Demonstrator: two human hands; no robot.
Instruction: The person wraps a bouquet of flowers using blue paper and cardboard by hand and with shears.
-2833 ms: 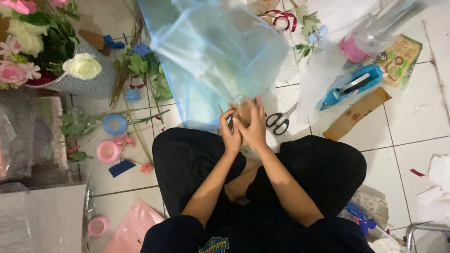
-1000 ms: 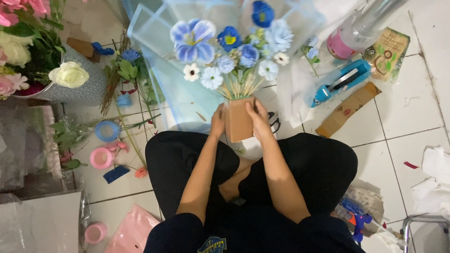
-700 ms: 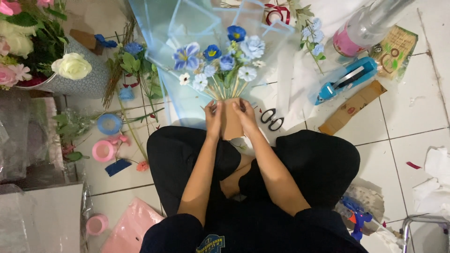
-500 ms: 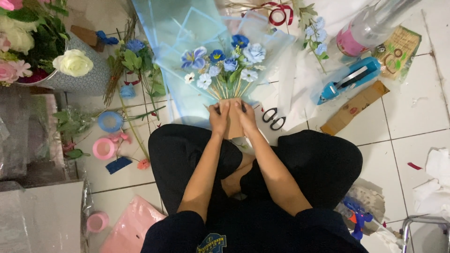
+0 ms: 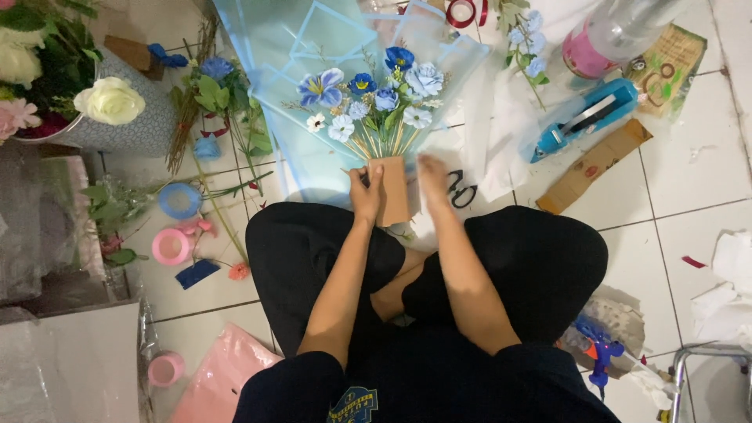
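White tile floor, craft clutter | bouquet (image 5: 374,106) now laid flat on blue wrap (image 5: 282,55), just past fingertips | L hand (image 5: 366,194) fingers grip its brown paper base (image 5: 392,190) | R hand (image 5: 432,176) let go, fingers loose, by scissors (image 5: 462,190)

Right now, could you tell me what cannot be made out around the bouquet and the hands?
- Scissors: head view, blades hidden behind the right hand.
- Bouquet stems: hidden inside the brown wrap held by the left hand.
- Red tape roll: cut off by the top edge.
- Glue gun: small, partly hidden by the knee.
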